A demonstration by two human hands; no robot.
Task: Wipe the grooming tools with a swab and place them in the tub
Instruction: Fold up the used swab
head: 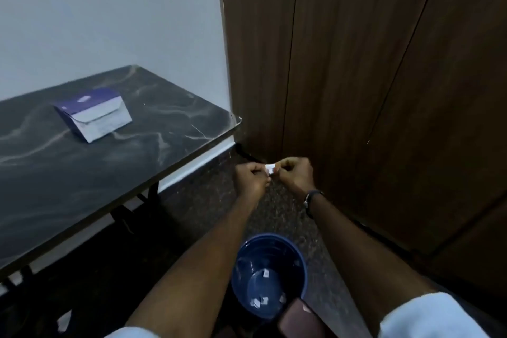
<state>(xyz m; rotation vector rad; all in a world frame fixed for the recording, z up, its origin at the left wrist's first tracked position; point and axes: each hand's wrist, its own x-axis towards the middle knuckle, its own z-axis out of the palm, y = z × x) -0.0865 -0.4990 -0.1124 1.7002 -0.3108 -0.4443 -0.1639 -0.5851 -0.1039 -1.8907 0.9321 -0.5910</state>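
Left hand (251, 180) and right hand (296, 173) pinch a small white packet (269, 168) between curled fingers. Its print is unreadable. Scraps lie blurred inside the blue bin (270, 274).

Both hands, left hand (251, 180) and right hand (297, 174), pinched a small white packet (270, 168) above a blue bin (270, 274) beside a dark table (115, 162).

Both bare forearms reach toward twelve o'clock; the left hand (251, 178) and right hand (297, 173), fingers curled, meet knuckle to knuckle, pinching.
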